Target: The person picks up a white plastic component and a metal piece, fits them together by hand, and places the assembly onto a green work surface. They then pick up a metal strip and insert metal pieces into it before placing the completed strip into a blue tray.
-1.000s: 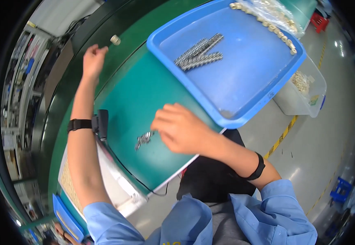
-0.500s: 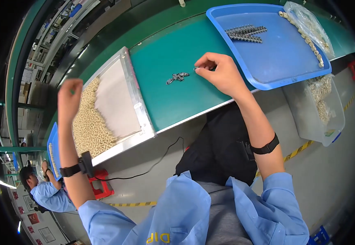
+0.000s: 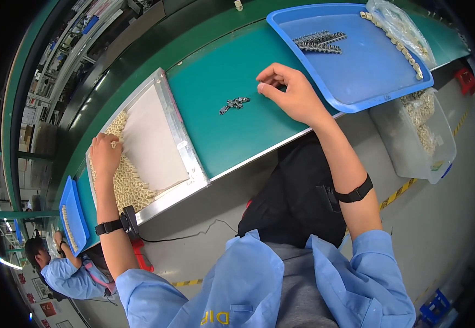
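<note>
My left hand [image 3: 105, 157] is over the pile of small cream-coloured pieces [image 3: 131, 186] in a shallow framed tray [image 3: 174, 126]. Its fingers are closed at the pile, with a cream piece showing at the fingertips. Above the green bench my right hand [image 3: 297, 97] pinches thumb against fingers. A tiny dark part barely shows at those fingertips; its kind is too small to make out. To the left of that hand, a small heap of dark metallic parts [image 3: 233, 105] lies on the green bench top [image 3: 221, 139].
At the right stands a blue tray [image 3: 352, 82] with rows of dark parts [image 3: 319, 42] and a line of cream pieces [image 3: 399, 46]. A clear bin [image 3: 412, 139] sits below it. Another person [image 3: 71, 270] works at far left, near a second blue tray [image 3: 76, 218].
My left hand has come down from above the framed tray onto the cream pieces, its fingers now at the pile. My right hand has stayed nearly in place, still pinched. The view has shifted slightly.
</note>
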`<state>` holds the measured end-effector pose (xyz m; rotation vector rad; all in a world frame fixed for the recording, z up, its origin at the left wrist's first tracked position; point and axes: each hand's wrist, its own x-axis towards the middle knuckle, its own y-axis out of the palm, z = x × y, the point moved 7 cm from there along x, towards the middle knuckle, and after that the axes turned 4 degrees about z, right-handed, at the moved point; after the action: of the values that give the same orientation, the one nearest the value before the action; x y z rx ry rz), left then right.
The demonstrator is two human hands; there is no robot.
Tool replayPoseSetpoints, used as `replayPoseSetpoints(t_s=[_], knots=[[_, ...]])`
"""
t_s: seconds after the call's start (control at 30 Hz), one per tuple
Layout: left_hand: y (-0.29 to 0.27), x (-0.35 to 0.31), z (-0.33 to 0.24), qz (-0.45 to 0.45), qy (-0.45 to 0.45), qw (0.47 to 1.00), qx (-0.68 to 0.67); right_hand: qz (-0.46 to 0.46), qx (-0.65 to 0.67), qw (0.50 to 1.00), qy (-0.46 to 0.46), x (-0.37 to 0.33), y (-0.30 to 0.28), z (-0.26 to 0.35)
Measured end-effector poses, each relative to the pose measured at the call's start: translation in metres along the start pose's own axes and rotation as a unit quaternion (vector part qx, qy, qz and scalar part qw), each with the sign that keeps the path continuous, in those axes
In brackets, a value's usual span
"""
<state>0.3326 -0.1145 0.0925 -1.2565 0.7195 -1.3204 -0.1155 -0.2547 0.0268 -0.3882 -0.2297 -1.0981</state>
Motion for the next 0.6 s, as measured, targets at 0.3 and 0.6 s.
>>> replayPoseSetpoints(t_s=[0.3, 0.6], knots=[[0.025, 0.01, 0.027, -0.012, -0.036, 0.998, -0.043, -0.003, -0.04, 0.999, 0.011, -0.002, -0.002, 0.01], [-0.026, -0.005, -0.022, -0.052, -0.029, 0.939, -0.338, 0.062, 0.071, 0.994, 0.054, -0.004, 0.005, 0.009]])
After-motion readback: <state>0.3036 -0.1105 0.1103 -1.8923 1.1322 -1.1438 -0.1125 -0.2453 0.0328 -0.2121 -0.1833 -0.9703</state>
